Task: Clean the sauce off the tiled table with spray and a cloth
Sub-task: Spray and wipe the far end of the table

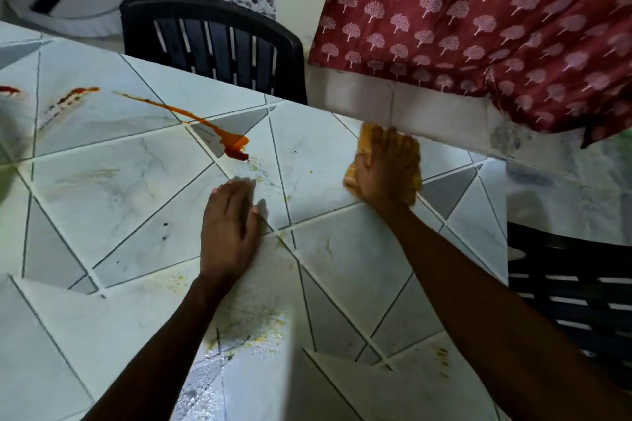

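Observation:
A yellow cloth (412, 161) lies on the tiled table (359, 267) near its far edge, and my right hand (383, 171) presses flat on top of it, covering most of it. My left hand (229, 225) rests flat on the tiles at mid-table with its fingers straight. A long streak of red-orange sauce (232, 143) runs from the far left down to a blob just beyond my left fingertips. Two more sauce smears (73, 97) sit at the far left. Yellowish wet residue (253, 335) marks the near tiles. No spray bottle is in view.
A black plastic chair (212, 44) stands behind the table's far edge, and another black chair (567, 287) is at the right side. A red patterned curtain (478, 20) hangs at the upper right above a tiled ledge (393, 106).

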{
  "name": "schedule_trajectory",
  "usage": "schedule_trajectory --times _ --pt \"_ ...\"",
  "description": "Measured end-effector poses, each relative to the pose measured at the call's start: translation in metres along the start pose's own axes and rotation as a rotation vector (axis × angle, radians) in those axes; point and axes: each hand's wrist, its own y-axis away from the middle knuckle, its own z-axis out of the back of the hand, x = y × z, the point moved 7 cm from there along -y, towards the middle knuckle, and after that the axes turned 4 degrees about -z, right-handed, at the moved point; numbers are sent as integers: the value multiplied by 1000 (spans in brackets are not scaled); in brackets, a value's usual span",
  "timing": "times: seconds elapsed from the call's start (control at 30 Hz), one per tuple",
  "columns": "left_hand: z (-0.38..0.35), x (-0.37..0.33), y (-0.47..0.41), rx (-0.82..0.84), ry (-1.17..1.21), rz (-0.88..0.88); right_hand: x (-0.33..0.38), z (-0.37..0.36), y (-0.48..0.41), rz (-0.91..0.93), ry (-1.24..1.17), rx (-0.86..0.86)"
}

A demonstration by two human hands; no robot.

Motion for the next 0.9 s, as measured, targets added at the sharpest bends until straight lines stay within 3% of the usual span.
schedule_trajectory --times 0.17,0.33,0.4,0.5,0.63,0.77,0.9 --pt "2 15 0 -6 -20 92 100 -13 56 438 41 -9" --pt "1 20 -2 -15 -30 132 49 -14 135 759 -7 78" --pt "1 23 -2 -23 -35 157 9 -14 128 729 20 121" --pt "-2 23 -3 -6 -99 157 -27 -13 62 413 109 101" --pt "-5 24 -3 29 -183 141 21 -12 -6 76 49 72" --pt "-5 22 -3 87 -231 161 77 -17 23 281 97 60" --pt "-6 21 -4 171 -230 165 65 -16 110 607 98 98"
